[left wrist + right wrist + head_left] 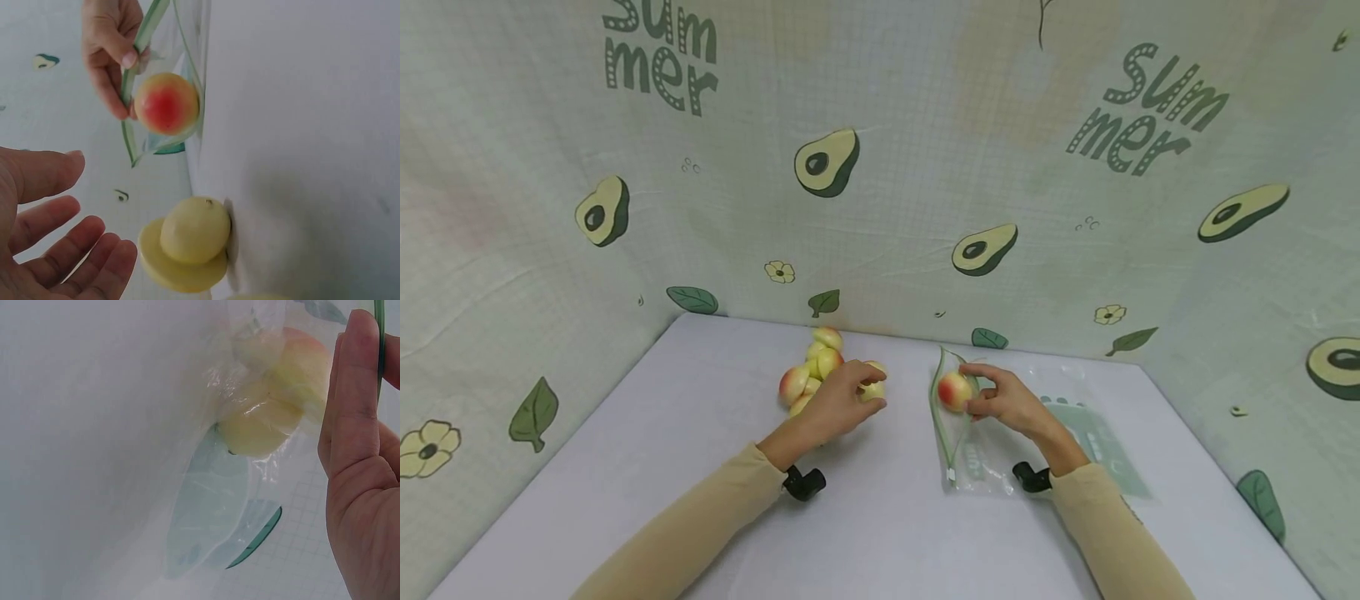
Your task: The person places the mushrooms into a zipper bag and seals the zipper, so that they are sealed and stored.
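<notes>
My right hand [1011,406] pinches the green-edged rim of a clear zip bag [996,467], whose mouth is spread apart. A red-and-yellow peach [955,391] shows in that opening, also framed by the green rim in the left wrist view. From the right wrist, yellow fruit [259,422] appears blurred through the plastic. My left hand [835,402] hovers by a pile of peaches [793,385], holding nothing; its fingers [65,247] are spread and relaxed. Two pale yellow peaches [195,230] lie just beyond its fingertips, partly hidden by the hand in the head view.
The white tabletop [880,533] runs back to a hanging cloth [895,108] printed with avocados and leaves. A white slider [951,475] sits at the near end of the bag's zip. Each wrist carries a small black camera [805,483].
</notes>
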Tool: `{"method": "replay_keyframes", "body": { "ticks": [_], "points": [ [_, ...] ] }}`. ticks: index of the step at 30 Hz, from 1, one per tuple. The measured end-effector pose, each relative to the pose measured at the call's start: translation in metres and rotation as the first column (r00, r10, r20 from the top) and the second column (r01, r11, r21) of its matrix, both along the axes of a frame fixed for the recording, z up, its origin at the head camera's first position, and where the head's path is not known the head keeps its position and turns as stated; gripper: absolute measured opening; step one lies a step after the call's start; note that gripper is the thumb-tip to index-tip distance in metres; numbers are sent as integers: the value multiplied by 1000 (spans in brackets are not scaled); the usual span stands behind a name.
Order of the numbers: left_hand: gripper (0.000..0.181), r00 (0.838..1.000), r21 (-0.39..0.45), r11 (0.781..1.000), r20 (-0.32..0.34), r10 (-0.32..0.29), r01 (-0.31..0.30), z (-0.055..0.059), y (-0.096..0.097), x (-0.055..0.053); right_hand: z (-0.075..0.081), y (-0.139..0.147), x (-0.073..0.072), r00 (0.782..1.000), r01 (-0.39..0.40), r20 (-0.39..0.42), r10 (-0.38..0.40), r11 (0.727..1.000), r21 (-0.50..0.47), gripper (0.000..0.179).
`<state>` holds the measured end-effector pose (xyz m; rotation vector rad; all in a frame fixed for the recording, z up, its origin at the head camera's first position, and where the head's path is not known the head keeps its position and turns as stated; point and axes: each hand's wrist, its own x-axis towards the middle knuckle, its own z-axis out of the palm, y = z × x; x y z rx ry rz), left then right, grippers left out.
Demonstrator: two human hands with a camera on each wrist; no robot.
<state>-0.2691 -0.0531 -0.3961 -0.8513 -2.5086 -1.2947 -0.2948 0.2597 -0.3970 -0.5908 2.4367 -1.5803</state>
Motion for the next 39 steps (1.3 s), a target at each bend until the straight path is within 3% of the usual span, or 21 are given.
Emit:
{"method": "replay_keyframes", "body": {
  "ticks": [5,11,21,31,39],
  "points": [
    [35,997,-15,999,-64,35,-36,2,-17,-4,1,0,0,1000,7,11,-7,1000,-1,66],
    [33,982,-82,989,-155,112,-125,5,-36,-2,1,0,0,1000,8,11,-8,1000,-6,67],
    [33,982,-139,975,-105,158,-171,2,-60,-3,1,-1,-1,1000,4,14,-4,1000,3,67],
    [35,977,-77,979,-118,178,-187,-4,-74,-4,2,0,0,1000,-9,4,9,1000,-8,67],
    [35,973,-93,972,-97,209,-218,-5,-80,-4,1,0,0,1000,-5,15,5,1000,-8,67]
  ]
}}
